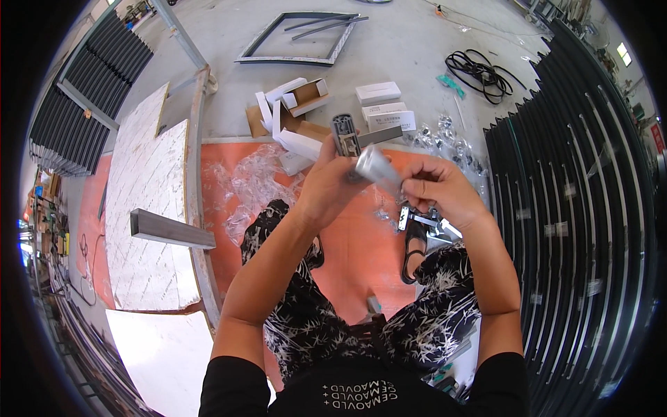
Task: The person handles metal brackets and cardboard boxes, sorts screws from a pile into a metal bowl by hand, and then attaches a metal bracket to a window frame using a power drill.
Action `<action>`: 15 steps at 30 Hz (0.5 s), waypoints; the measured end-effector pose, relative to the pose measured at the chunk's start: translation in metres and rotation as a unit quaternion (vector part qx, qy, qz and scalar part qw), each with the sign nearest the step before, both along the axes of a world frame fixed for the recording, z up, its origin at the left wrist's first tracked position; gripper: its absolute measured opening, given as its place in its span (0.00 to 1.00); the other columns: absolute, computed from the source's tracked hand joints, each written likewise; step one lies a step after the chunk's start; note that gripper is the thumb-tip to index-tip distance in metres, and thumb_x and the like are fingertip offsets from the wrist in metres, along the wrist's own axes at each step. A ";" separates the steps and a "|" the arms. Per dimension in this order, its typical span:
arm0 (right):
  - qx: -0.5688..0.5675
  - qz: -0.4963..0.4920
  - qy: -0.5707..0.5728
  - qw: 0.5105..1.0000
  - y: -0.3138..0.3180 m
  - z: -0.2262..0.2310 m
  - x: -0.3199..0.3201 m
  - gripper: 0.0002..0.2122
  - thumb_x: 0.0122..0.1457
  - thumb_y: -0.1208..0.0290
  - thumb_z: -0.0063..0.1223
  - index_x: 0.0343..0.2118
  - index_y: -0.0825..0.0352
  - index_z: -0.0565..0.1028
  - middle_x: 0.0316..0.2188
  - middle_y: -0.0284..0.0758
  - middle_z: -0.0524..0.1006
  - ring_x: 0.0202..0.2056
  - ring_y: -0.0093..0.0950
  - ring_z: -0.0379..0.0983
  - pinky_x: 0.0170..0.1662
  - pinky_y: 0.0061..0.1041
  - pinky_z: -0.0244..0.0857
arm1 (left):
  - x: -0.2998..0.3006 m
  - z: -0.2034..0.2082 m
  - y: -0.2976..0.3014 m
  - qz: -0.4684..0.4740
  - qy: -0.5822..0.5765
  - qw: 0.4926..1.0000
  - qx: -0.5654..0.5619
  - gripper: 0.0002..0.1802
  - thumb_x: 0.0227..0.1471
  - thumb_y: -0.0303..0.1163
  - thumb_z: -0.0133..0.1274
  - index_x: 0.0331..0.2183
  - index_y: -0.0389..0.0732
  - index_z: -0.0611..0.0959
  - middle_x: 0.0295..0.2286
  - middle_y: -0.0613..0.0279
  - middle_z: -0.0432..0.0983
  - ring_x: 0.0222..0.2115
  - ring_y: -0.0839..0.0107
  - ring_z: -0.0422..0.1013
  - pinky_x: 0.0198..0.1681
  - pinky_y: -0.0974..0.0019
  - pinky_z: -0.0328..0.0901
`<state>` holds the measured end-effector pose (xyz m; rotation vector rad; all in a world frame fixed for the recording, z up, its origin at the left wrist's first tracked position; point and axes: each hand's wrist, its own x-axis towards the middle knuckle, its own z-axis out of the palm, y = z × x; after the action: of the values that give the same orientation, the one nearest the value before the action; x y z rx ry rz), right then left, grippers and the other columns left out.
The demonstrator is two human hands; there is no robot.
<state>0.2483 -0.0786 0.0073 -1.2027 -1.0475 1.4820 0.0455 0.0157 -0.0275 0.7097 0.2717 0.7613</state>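
My left hand (pixel 329 182) is closed around a dark grey metal hardware fitting (pixel 345 133), a long body with a rounded end and an open inner side. From beside it a shiny, whitish piece (pixel 377 167), blurred by motion, stretches toward my right hand (pixel 443 191). It looks like clear plastic wrap. Thumb and fingers of the right hand pinch its near end. Both hands are raised above an orange mat (pixel 354 250), between my knees. The lower part of the fitting is hidden by my left palm.
Opened cardboard boxes (pixel 306 97) and white boxes (pixel 379 92) lie ahead. Crumpled clear plastic (pixel 246 184) is left, small wrapped parts (pixel 448 142) right. Dark metal profiles (pixel 570 208) stack at right; a board-topped rack (pixel 149 229) with a jutting grey tube (pixel 170 228) stands left.
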 end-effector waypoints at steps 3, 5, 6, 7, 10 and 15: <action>-0.007 -0.087 0.100 0.991 0.003 -0.012 -0.017 0.07 0.56 0.72 0.59 0.35 0.68 0.75 0.26 0.32 0.77 0.25 0.19 0.74 0.25 0.16 0.68 | 0.005 0.005 -0.004 0.028 0.025 0.999 -0.026 0.23 0.58 0.22 0.38 0.55 0.45 0.61 0.47 0.47 0.69 0.50 0.56 0.68 0.55 0.51 0.63; -0.002 -0.073 0.126 0.989 0.006 -0.017 -0.023 0.08 0.57 0.71 0.59 0.36 0.67 0.75 0.27 0.31 0.77 0.25 0.18 0.74 0.27 0.16 0.68 | 0.006 0.002 -0.003 0.014 0.041 0.999 0.005 0.22 0.59 0.24 0.38 0.55 0.47 0.61 0.48 0.49 0.68 0.50 0.59 0.66 0.54 0.52 0.64; -0.001 -0.072 0.114 0.991 0.008 -0.016 -0.026 0.08 0.56 0.70 0.59 0.36 0.67 0.75 0.27 0.30 0.77 0.24 0.18 0.73 0.27 0.16 0.68 | 0.006 0.003 -0.004 0.014 0.054 0.998 -0.009 0.22 0.58 0.23 0.37 0.55 0.46 0.61 0.49 0.49 0.67 0.51 0.59 0.66 0.54 0.52 0.64; -0.001 -0.070 0.102 0.992 0.010 -0.016 -0.030 0.08 0.56 0.70 0.59 0.36 0.67 0.75 0.27 0.30 0.77 0.24 0.18 0.73 0.28 0.15 0.68 | 0.007 0.003 -0.005 0.013 0.055 0.998 -0.009 0.22 0.58 0.23 0.37 0.55 0.46 0.61 0.49 0.49 0.67 0.51 0.59 0.66 0.54 0.52 0.64; 0.005 -0.124 0.090 0.988 0.014 -0.014 -0.038 0.05 0.57 0.73 0.57 0.32 0.68 0.76 0.21 0.30 0.76 0.19 0.16 0.72 0.19 0.15 0.66 | 0.009 0.004 -0.006 0.005 0.036 0.999 0.009 0.22 0.58 0.23 0.37 0.55 0.46 0.60 0.50 0.47 0.66 0.51 0.58 0.66 0.53 0.53 0.64; 0.018 -0.150 0.060 0.987 0.015 -0.016 -0.048 0.06 0.56 0.71 0.59 0.31 0.68 0.76 0.20 0.29 0.76 0.18 0.15 0.71 0.18 0.13 0.64 | 0.007 0.004 -0.005 0.015 0.051 0.999 -0.002 0.24 0.56 0.21 0.34 0.55 0.45 0.60 0.50 0.43 0.65 0.51 0.56 0.65 0.55 0.52 0.63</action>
<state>0.2007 -0.0640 -0.0083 -1.1725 -0.7714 1.2787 0.0529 0.0110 -0.0235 0.7434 0.3768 0.7529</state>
